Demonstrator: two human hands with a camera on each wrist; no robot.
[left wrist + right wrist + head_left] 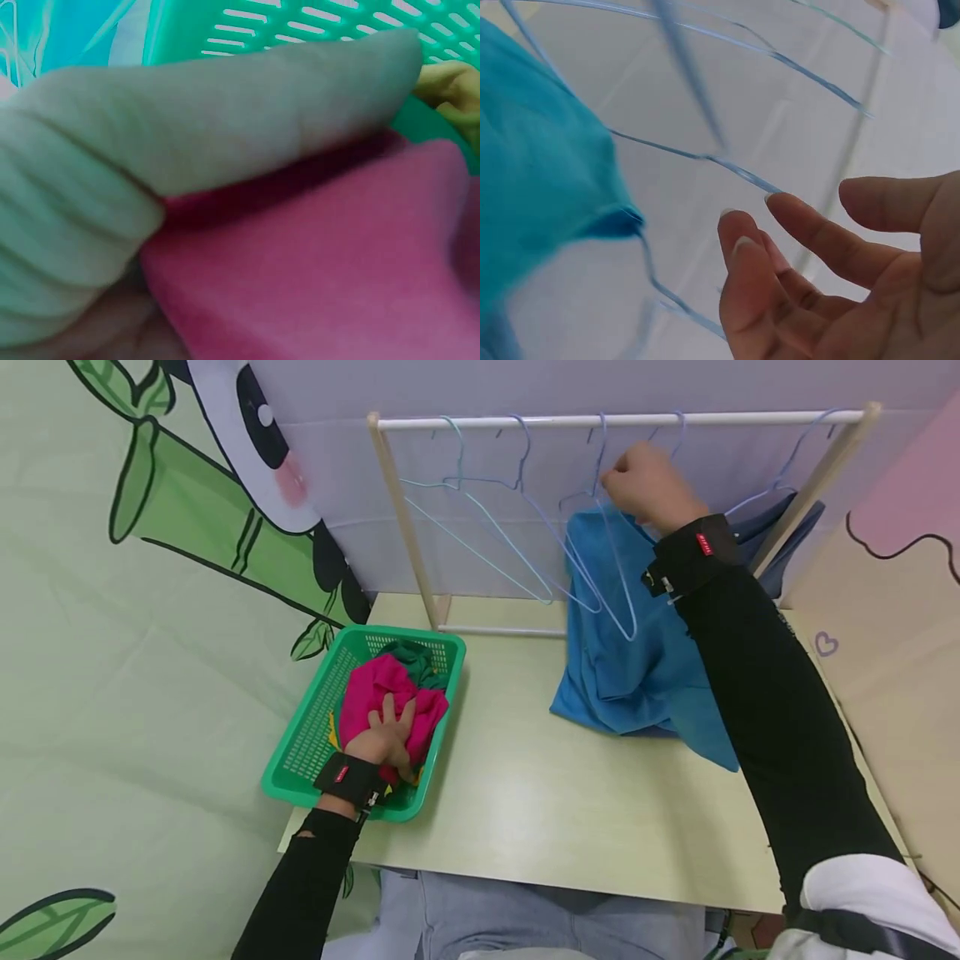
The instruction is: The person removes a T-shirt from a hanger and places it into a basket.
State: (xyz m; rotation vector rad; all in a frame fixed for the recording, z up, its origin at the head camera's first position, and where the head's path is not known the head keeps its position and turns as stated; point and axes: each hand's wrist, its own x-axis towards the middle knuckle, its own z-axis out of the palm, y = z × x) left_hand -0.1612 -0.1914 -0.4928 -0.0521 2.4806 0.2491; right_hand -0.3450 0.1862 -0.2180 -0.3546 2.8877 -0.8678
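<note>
In the head view my left hand (384, 743) rests with spread fingers on a bright pink cloth (375, 681) in the green basket (306, 756). The left wrist view has the straight thumb (300, 97) lying along the pink cloth (322, 262). My right hand (651, 485) is up by the rack's bar, just above a blue garment (622, 668) on a hanger. Its fingers are loosely bent around nothing in the right wrist view, thumb apart, one fingertip right at the hook of a bare pale-blue hanger (742, 174). The garment's hanger hook (651, 270) rises from its neckline.
A rack with a white bar (555, 422) stands at the table's back. Bare hangers (498, 531) hang left of the blue garment, a dark blue garment (787, 543) at the right end. Dark green cloth (416, 662) and yellow cloth lie in the basket, on the table's (540, 793) left.
</note>
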